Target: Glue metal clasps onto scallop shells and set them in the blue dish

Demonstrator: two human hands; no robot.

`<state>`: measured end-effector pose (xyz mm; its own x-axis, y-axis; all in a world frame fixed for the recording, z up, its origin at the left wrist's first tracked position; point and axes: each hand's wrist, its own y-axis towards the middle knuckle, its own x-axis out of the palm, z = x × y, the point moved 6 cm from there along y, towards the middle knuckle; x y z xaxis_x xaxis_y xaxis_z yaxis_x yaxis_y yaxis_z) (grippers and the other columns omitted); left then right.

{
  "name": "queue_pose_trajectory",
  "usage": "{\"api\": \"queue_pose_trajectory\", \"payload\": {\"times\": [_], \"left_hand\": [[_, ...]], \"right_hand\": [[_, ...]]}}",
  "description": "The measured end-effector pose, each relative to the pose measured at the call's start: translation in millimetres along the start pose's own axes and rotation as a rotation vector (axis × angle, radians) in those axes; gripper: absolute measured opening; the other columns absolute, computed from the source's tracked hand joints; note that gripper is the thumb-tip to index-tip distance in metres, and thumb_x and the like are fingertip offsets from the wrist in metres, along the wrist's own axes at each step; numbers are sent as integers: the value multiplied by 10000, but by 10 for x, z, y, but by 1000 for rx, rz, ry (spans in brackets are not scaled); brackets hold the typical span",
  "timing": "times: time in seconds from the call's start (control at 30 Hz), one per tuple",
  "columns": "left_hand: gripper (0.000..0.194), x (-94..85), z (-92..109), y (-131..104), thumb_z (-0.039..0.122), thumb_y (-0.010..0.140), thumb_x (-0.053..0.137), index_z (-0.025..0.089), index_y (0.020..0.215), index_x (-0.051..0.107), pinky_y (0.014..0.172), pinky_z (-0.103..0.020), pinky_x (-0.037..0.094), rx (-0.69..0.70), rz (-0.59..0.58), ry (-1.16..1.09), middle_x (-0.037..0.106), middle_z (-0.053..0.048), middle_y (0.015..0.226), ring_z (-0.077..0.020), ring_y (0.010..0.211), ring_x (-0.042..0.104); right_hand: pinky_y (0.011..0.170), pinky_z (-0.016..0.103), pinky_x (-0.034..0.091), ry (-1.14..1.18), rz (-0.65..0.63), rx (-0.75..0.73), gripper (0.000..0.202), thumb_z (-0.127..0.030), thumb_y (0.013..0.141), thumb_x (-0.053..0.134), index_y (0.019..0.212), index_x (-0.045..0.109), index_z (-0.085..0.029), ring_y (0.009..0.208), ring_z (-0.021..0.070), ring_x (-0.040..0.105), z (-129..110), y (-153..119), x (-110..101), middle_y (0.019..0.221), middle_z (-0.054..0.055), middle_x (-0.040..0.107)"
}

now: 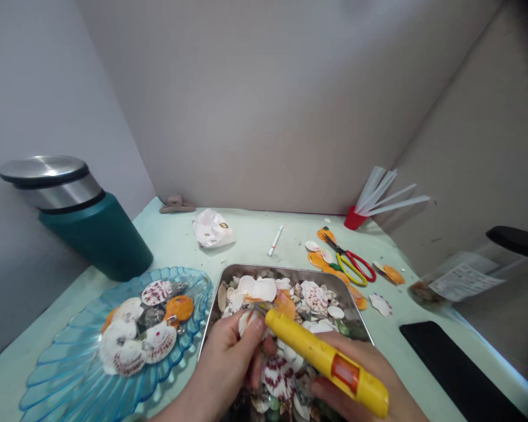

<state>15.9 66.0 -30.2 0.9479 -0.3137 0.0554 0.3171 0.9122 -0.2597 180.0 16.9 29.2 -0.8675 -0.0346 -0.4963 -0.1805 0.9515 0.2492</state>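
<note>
Over a metal tray [364, 328] full of assorted shells, my left hand [229, 357] pinches a small pale shell [245, 323] between thumb and fingers. My right hand [361, 366] is wrapped round a yellow tool [310, 346] with an orange window in its side. The tool's thin metal tip touches or nearly touches the top of the held shell; the exact contact is too small to tell. White, orange and purple-striped shells lie in the tray beneath both hands.
A blue scalloped dish [66, 357] with shells stands left, before a teal bottle [97, 234]. Behind the tray are a crumpled packet [213, 229] and a white stick [275, 240]. Scissors [354, 266], a red cup [355, 218], a clear jar [462, 278] and a black phone-like slab [453, 366] are right.
</note>
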Motion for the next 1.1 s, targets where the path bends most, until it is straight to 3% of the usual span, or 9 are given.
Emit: {"api": "queue_pose_trajectory", "payload": {"times": [0.23, 0.53, 0.8, 1.1], "left_hand": [[501, 11, 14, -28, 638, 772, 517, 165, 609, 559, 384, -189, 241, 8, -7, -4, 441, 56, 309, -65, 291, 330], [520, 19, -18, -6, 632, 778, 508, 144, 622, 594, 379, -182, 218, -48, -10, -52, 439, 54, 296, -51, 274, 313], [524, 18, 30, -22, 653, 738, 540, 152, 589, 576, 376, -189, 230, -64, 10, -81, 432, 48, 283, -53, 276, 295], [526, 38, 11, -20, 652, 753, 529, 155, 587, 578, 359, -189, 195, -84, -26, -97, 428, 52, 281, -46, 259, 278]], "right_hand": [[626, 183, 564, -29, 50, -29, 267, -235, 743, 696, 1004, 699, -292, 732, 195, 726, -13, -21, -15, 905, 2, 767], [607, 197, 569, -55, 98, -27, 234, -250, 745, 692, 975, 683, -289, 676, 194, 720, -8, -53, -36, 814, -14, 763], [601, 212, 558, -69, 35, -5, 190, -248, 780, 647, 966, 683, -237, 657, 188, 705, 32, -3, -43, 801, 4, 742], [567, 222, 561, -59, 71, 4, 177, -268, 784, 626, 946, 696, -250, 731, 235, 722, 87, -35, -42, 791, 17, 751]]}}
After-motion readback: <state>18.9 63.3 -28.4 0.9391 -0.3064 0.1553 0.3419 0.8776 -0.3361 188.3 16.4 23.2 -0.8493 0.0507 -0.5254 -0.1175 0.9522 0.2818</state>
